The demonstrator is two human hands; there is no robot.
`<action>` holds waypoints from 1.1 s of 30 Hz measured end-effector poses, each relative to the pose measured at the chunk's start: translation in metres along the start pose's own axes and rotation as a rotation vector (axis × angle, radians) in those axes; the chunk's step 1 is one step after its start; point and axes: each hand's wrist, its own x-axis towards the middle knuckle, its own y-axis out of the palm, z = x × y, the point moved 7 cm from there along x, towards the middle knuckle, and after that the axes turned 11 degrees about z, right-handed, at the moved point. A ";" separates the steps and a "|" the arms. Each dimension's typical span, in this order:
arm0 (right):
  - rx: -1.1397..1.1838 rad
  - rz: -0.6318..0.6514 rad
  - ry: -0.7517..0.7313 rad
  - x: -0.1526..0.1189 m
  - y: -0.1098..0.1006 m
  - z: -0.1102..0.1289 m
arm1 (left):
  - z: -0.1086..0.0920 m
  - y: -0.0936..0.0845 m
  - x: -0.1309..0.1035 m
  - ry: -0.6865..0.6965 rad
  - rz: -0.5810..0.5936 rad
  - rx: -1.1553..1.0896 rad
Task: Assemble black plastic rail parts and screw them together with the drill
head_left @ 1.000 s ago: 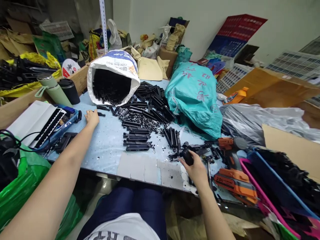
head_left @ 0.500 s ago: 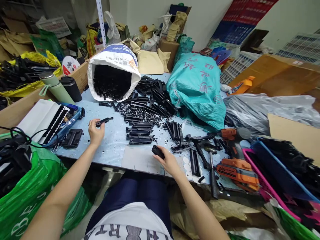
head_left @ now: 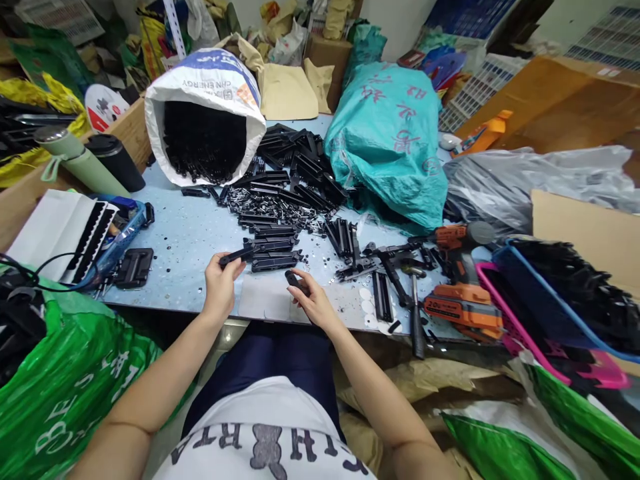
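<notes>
My left hand (head_left: 221, 283) is closed on a long black plastic part (head_left: 237, 255), which points right toward a row of similar black parts (head_left: 275, 245) on the table. Close by, my right hand (head_left: 313, 295) grips a short dark piece (head_left: 296, 283); its exact kind I cannot make out. Both hands are just above the table's front edge, over or beside a pale flat sheet (head_left: 260, 301). Beyond the row lies a heap of small metal fasteners (head_left: 267, 203) among more black parts.
A white sack (head_left: 205, 73) full of black pieces lies open at the back left. A teal sack (head_left: 387, 147) stands behind. On the right are a hammer (head_left: 417, 327), a cordless drill (head_left: 463, 310) and a blue bin (head_left: 560, 303). A blue tray (head_left: 125, 233) sits left.
My left hand has moved right with the black part, up to the row. My right hand has shifted slightly left and turned its piece. The camera view has tilted down.
</notes>
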 end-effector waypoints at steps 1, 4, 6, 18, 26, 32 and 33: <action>0.036 -0.001 0.004 0.001 0.002 -0.001 | 0.006 0.001 0.000 -0.052 0.011 0.000; 0.127 -0.021 0.018 0.002 0.005 -0.004 | 0.010 0.005 -0.004 -0.047 0.054 0.167; 0.195 -0.023 0.022 0.003 0.007 -0.005 | 0.005 0.012 -0.009 0.059 0.122 0.320; 0.526 -0.075 0.088 0.012 0.010 0.000 | 0.027 0.068 -0.041 0.065 0.608 0.723; 0.026 0.006 -0.133 0.012 -0.007 0.020 | 0.012 0.077 -0.045 0.365 0.539 0.839; -0.016 -0.062 -0.215 0.005 0.007 0.027 | 0.001 0.080 -0.051 0.512 0.380 0.722; -0.031 -0.069 -0.225 0.004 0.010 0.027 | 0.000 0.081 -0.051 0.530 0.397 0.714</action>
